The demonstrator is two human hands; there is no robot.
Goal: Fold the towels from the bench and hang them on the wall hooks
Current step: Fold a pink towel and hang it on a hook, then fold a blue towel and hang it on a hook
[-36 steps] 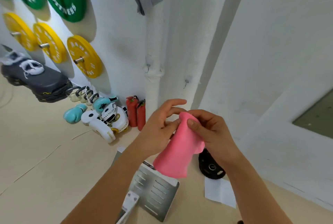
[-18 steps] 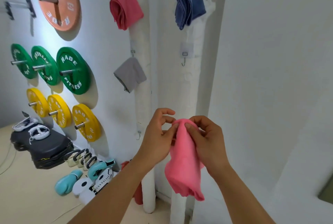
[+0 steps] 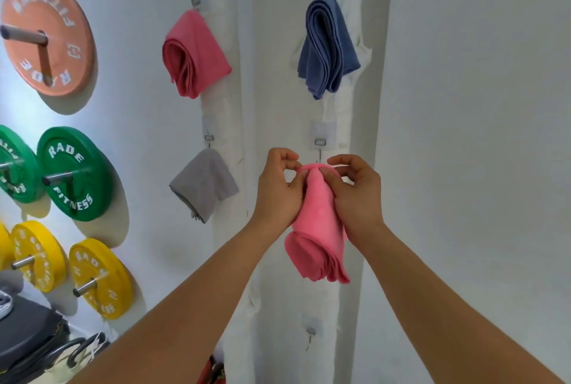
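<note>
A folded pink towel [image 3: 319, 229] hangs down from both my hands in front of the white wall column. My left hand [image 3: 278, 189] pinches its top loop from the left and my right hand [image 3: 355, 195] pinches it from the right. The loop sits just under a small metal wall hook [image 3: 320, 149]; I cannot tell whether it touches the hook. Three towels hang on other hooks: a red-pink one [image 3: 193, 53], a blue one [image 3: 329, 44] and a grey one [image 3: 202, 183].
A bare hook [image 3: 310, 334] sits lower on the column. Orange [image 3: 46, 34], green [image 3: 74, 173] and yellow [image 3: 99, 278] weight plates stick out from the wall on pegs at the left. Dark gear lies on the floor at bottom left.
My view has tilted up from the floor to the wall hooks. Both hands have carried the pink towel up and closer to the middle hook.
</note>
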